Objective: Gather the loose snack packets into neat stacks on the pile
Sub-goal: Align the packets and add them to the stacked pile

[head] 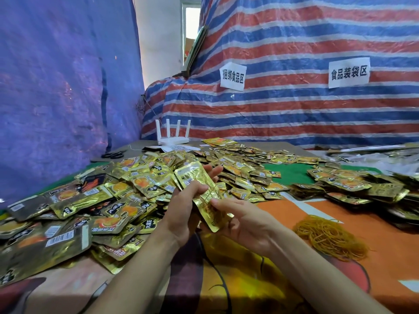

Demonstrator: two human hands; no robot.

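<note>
At a cloth-covered work table [340,205], a person holds a stack of gold snack packets [208,198] up between both hands, just above the table's near edge. The left hand [181,209] wraps the stack from its left side, fingers curled over the front face and the longer fingertips reaching behind its upper end. The right hand [244,223] cradles the lower end from beneath, thumb pressed on the foil. The stack tilts, its top leaning away towards the far side.

Directly left of the hands, and touching the left wrist's side of the view, a deep pile of loose packets [102,200] sprawls across the table and runs on behind the raised stack. A second heap [353,186] lies well apart to the right, beyond a green patch of cloth [292,173]. A tangle of yellow rubber bands [328,236] sits near the right forearm. At the back stand a white router [173,137] and scissors [113,154], under a striped tarpaulin [294,109] bearing two paper signs [348,72].
</note>
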